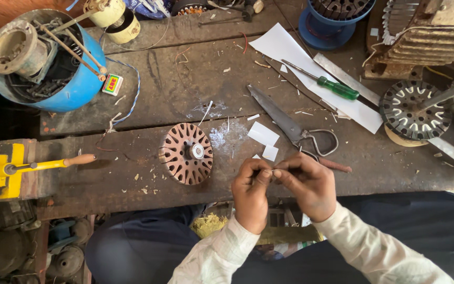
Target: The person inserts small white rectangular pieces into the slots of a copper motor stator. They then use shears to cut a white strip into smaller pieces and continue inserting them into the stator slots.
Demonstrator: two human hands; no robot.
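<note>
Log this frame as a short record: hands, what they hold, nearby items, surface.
left hand: pinches one end of a small white strip
right hand: pinches the other end
strip: held between both hands, mostly hidden
nearest: scissors, paper pieces, slotted core
further: screwdriver, blue drum
surface: wooden bench

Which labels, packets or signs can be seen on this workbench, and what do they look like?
Small packet: beside the blue drum at upper left, boxy, with a white edge and a face of red, yellow and green.
No sign or screen shows; the cut white paper pieces by the scissors look blank.
</note>
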